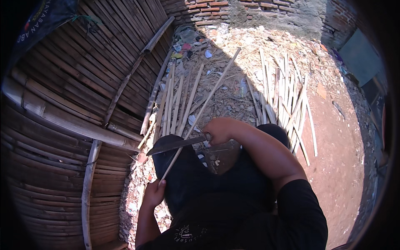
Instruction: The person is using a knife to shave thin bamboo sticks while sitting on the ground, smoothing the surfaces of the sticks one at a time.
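Note:
My right hand (219, 131) is closed around the handle of a machete (177, 145), its long dark blade pointing left above my left thigh. Under the blade runs a long, pale bamboo strip (212, 92), slanting from my lap up to the far right. Its near end is gripped by my left hand (154, 193), low beside my left hip. The blade crosses the strip near my knee; whether the edge touches it I cannot tell. Dark trousers cover my bent legs.
Several bamboo strips (170, 100) lie ahead on the left, and a larger loose pile (287, 93) lies on the right. A bamboo slat wall (54, 121) stands close on my left. Litter and chips cover the ground up to a brick wall (250, 10).

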`<state>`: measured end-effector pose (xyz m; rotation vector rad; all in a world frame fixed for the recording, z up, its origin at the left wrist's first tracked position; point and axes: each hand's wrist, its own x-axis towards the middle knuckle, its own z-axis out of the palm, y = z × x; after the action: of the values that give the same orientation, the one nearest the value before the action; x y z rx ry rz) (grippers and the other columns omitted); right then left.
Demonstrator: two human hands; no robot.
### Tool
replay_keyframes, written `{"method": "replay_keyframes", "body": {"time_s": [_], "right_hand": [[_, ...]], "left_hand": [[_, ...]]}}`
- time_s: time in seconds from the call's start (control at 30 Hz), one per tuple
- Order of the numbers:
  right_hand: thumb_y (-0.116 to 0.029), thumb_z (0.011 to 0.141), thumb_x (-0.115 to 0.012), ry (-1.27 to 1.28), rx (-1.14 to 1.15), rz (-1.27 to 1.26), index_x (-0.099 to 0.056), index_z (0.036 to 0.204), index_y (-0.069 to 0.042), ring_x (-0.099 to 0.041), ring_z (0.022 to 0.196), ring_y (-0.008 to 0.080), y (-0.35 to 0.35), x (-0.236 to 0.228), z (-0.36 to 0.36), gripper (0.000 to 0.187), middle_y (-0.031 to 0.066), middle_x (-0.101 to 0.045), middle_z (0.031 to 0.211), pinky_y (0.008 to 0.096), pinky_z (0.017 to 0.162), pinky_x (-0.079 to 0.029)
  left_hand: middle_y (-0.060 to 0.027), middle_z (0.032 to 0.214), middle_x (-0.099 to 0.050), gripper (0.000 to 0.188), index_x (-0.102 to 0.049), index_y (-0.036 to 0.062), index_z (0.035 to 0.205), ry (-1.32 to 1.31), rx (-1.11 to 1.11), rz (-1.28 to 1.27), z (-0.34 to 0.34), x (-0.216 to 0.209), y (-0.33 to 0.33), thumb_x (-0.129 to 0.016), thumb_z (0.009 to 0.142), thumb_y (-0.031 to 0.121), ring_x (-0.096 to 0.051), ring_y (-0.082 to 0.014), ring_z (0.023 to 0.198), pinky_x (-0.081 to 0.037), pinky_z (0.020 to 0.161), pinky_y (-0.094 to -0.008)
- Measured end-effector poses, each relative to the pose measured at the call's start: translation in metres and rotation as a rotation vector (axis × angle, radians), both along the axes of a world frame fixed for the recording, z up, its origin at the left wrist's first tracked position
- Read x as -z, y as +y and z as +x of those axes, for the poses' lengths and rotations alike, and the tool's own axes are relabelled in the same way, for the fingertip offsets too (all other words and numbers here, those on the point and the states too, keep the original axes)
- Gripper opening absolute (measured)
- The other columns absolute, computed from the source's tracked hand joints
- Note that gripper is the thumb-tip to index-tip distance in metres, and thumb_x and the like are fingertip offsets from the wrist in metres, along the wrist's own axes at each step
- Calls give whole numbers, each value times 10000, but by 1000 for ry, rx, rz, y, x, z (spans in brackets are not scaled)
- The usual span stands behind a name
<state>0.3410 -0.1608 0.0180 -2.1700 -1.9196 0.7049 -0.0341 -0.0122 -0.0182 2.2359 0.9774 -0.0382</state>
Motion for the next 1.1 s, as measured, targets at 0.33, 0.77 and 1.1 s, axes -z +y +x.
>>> {"method": "replay_keyframes", "body": {"time_s": [0.33, 0.77, 1.1], "right_hand": [[-426, 749, -776, 23, 511, 153, -683, 1078, -45, -647, 1025, 394, -29, -1, 71, 512, 203, -691, 1026, 475, 894, -507], [-415, 748, -785, 51, 39, 42, -693, 1078, -77, -649, 1016, 389, -3, -2, 6, 481, 200, -690, 1013, 481, 864, -506], [-425, 743, -786, 29, 461, 192, -682, 1102, -48, -645, 1040, 389, -32, 2, 71, 531, 216, -684, 1053, 466, 908, -503]], "left_hand": [[-213, 664, -596, 546, -614, -12, 823, 31, 17, 44, 1, 6, 0, -475, 1000, 485, -623, -386, 657, -447, 615, -448], [-187, 654, -577, 555, -581, -17, 810, -22, 5, 29, -3, 6, 0, -473, 1006, 491, -590, -315, 630, -436, 615, -427], [-189, 682, -605, 563, -601, -21, 837, 5, -3, -37, 0, 5, 2, -469, 1005, 501, -613, -327, 661, -457, 642, -427]]}}
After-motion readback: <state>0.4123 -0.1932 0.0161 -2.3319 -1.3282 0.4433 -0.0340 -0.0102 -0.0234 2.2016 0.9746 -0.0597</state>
